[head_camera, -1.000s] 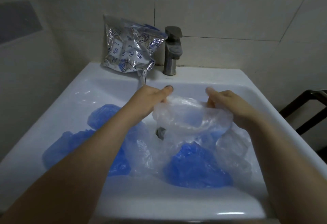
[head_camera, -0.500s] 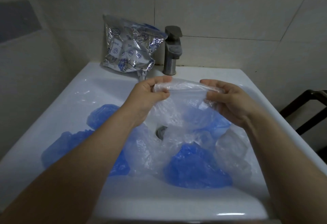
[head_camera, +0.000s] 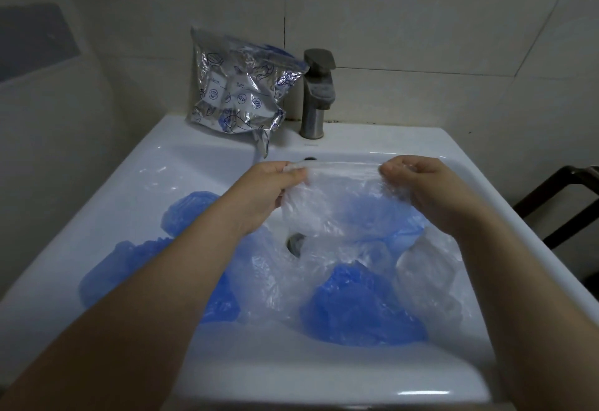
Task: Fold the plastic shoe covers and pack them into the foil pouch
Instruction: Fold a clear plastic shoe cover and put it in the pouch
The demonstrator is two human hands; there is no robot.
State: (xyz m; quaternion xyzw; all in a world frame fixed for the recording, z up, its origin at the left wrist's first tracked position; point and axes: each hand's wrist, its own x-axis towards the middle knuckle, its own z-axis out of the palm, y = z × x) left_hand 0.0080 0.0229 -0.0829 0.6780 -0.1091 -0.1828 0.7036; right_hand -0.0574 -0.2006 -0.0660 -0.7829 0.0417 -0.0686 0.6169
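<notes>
Clear shoe cover (head_camera: 337,203): it is held up over the middle of the sink, stretched out flat between two hands.
Which way it runs: its long side goes from left to right. The top edge is pulled into an almost straight line, and the rest hangs down like a soft pouch.
How it looks: thin, see-through and a bit milky, with lots of tiny crinkles. Blue shows through it from behind.
Left hand (head_camera: 275,193): its grip is closed, with fingers and thumb curled round the left end of the top edge.
Right hand (head_camera: 421,187): its grip is closed too, with the fingers bunched on the right end of the same edge.
Blue shoe covers: one puffy one (head_camera: 359,310) lies in the bowl close to the front. More (head_camera: 129,268) lie on the left side, partly hidden by the left arm.
Other clear covers (head_camera: 431,277): crumpled in the bowl on the right and in the middle, near the drain (head_camera: 293,243).
Foil pouch (head_camera: 240,93): shiny silver with small blue drawings. It stands wrinkled on the back ledge of the sink, leaning on the wall, just left of the tap (head_camera: 317,93). Something blue pokes out of its top.
Sink (head_camera: 389,141): white and shiny.
</notes>
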